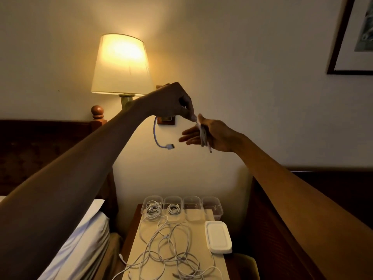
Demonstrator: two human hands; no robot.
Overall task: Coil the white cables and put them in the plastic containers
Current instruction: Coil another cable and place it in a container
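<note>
From my remote seat, the left hand is up in front of the wall, fingers curled, its fingertips pinching a smooth, thin white cable. One free end of the cable sags in a soft arc below the hand, ending in a flat rectangular plug. Just beside it, the right hand is spread, fingers straight and pointing left. Several tight loops of the same cable are wound across its palm, and a short end with a small connector hangs underneath. Both hands are held well above the wooden nightstand. A pale, matte board lies on the nightstand, with a loose tangle of cables sprawled over it in overlapping curls. Along the back edge stands a row of four clear plastic containers with rounded corners. The two on the left each hold a neat coil of white cable. To the right of the tangle is a stack of white rounded-rectangle lids. A lit fabric-shaded lamp glows on the wall, and a white pillow lies at the left.
</note>
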